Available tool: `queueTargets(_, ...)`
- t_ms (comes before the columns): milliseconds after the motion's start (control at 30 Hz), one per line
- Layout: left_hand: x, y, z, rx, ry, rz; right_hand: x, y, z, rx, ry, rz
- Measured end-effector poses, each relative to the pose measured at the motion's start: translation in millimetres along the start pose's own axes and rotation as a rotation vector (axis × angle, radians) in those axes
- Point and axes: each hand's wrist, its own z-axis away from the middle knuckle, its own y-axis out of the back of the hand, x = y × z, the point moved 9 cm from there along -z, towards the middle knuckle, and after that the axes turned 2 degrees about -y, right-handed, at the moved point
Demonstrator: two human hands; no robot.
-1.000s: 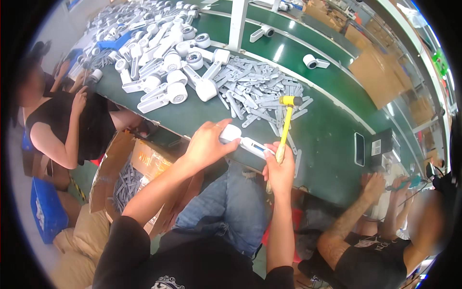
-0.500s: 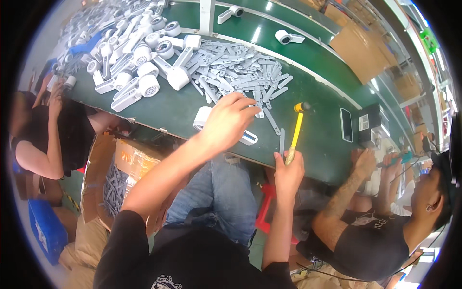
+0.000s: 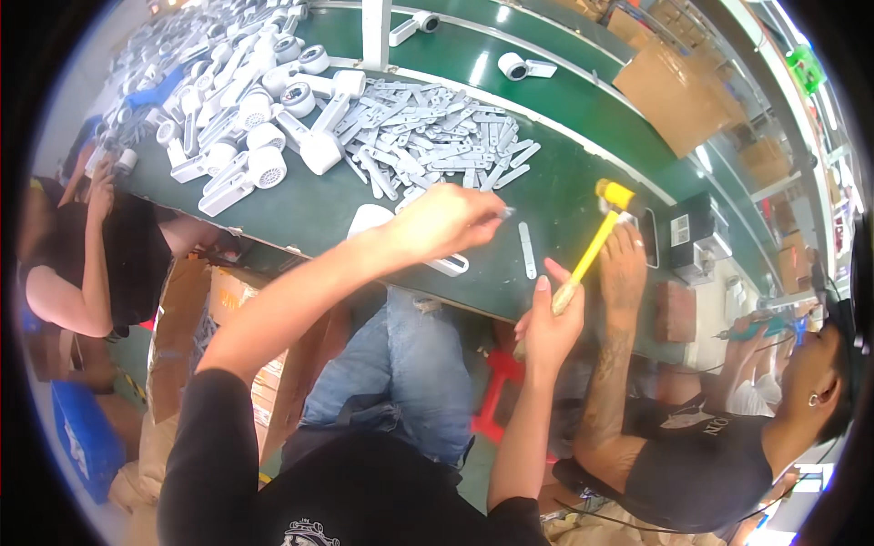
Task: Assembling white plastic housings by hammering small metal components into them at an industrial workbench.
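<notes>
My left hand [image 3: 446,221] is closed at the fingertips on a small grey piece, mostly hidden, above the bench. Under that wrist lies a white handheld fan housing [image 3: 370,218]; its handle end [image 3: 452,265] shows below my hand. My right hand [image 3: 553,320] grips a hammer [image 3: 596,238] with a yellow shaft and head, tilted up and away to the right. Between my hands one flat grey strip [image 3: 527,249] lies alone on the green bench. A heap of similar grey strips [image 3: 428,132] lies beyond my left hand.
White fan housings [image 3: 264,136] are piled at the far left. A co-worker's hand [image 3: 624,264] is close to the hammer, by a phone [image 3: 650,232] and a black box [image 3: 697,237]. Two housings sit on the green conveyor [image 3: 464,55]. An open carton [image 3: 187,328] stands below left.
My left hand has moved slightly right and its fingers have closed on a small piece. The hammer has tilted to the right. The co-worker's hand has reached forward near it.
</notes>
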Motion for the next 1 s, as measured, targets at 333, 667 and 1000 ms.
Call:
queueTargets(333,-15.0,-7.5,108.1,0.322,0.608,1.118,-4.0,-80.7,32.9,-0.294,-0.091,-0.251)
queueTargets(667,-25.5,67.3,114.4,0.297,-0.111,-0.281,-12.6,-97.3,4.1,-0.335,-0.098,-0.086)
queueTargets(1000,-37.1,51.2,107.7,0.264,-0.182,-0.201,8.7,-108.0,-5.9,-0.369,-0.103,0.159)
